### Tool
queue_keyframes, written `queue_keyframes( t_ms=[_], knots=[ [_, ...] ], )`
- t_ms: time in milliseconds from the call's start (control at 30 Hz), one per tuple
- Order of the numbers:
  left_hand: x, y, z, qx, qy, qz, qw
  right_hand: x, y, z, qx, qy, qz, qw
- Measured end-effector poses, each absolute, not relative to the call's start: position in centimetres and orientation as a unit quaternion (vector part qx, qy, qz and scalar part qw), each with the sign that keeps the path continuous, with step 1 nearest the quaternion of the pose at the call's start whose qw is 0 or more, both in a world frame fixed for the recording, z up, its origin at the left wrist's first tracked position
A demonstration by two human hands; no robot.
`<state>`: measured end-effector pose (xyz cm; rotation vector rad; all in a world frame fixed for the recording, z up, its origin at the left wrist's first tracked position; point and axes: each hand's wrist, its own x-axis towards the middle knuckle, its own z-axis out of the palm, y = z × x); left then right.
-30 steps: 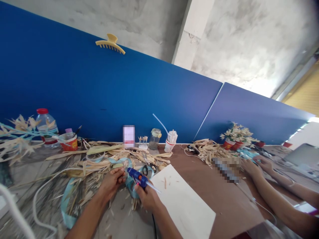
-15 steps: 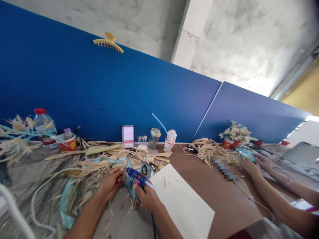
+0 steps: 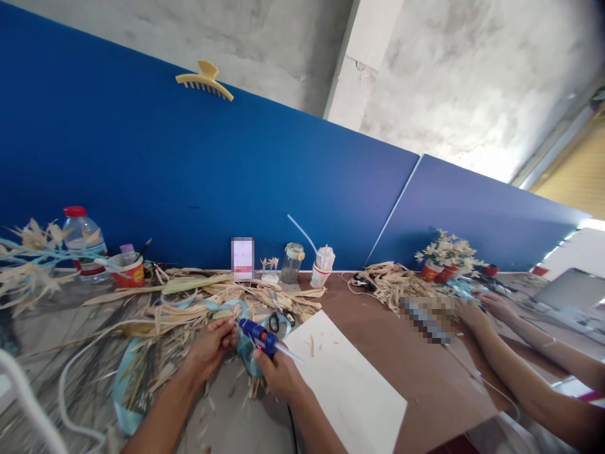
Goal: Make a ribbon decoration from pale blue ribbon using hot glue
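My right hand (image 3: 278, 372) is wrapped round a blue hot glue gun (image 3: 258, 334), a clear glue stick jutting from its back end. The gun's nozzle points left, close to the fingertips of my left hand (image 3: 213, 343). Those fingers are pinched together; whatever they hold is too small or hidden to name. Light blue ribbon (image 3: 126, 378) curls across the table and behind the gun. Dried husk strips (image 3: 203, 287) lie heaped beyond my hands. Black-handled scissors (image 3: 278, 318) rest just past the gun.
White paper (image 3: 350, 384) with a few scraps lies right of my hand. Along the blue partition (image 3: 236, 164) stand a bottle (image 3: 85, 243), a red cup (image 3: 128, 272), a jar (image 3: 292, 263) and a cup of glue sticks (image 3: 321, 270). Another person's hands (image 3: 477, 312) work at far right.
My hands and the glue gun hold almost the same place. At the far right, the other person's hands have shifted slightly.
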<state>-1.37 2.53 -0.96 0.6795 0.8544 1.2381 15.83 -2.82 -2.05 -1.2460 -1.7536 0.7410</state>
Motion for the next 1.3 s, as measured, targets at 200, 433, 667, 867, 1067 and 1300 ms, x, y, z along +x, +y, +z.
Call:
queue_keyframes(
  t_ms=[200,433,667,867,1067,1300],
  knots=[
    [-1.54,2.66,-1.21,0.308,0.379,0.546,0.68,15.84,-2.75,-2.27,-0.491,-0.694,0.292,0.439],
    [-1.33,2.56,-1.26,0.317,0.364,0.55,0.682,15.81,-2.74,-2.29,-0.49,-0.701,0.291,0.428],
    [-1.57,2.66,-1.21,0.301,0.382,0.551,0.678,15.92,-2.82,-2.33,-0.485,-0.701,0.284,0.439],
    [-1.39,2.53,-0.97,0.305,0.376,0.552,0.679,15.9,-2.8,-2.15,-0.492,-0.7,0.286,0.431],
    [-1.48,2.55,-0.89,0.305,0.396,0.55,0.67,15.82,-3.01,-2.23,-0.499,-0.706,0.286,0.413],
    [-1.43,2.6,-1.11,0.311,0.384,0.55,0.673,15.83,-2.9,-1.98,-0.502,-0.701,0.282,0.421]
  ],
)
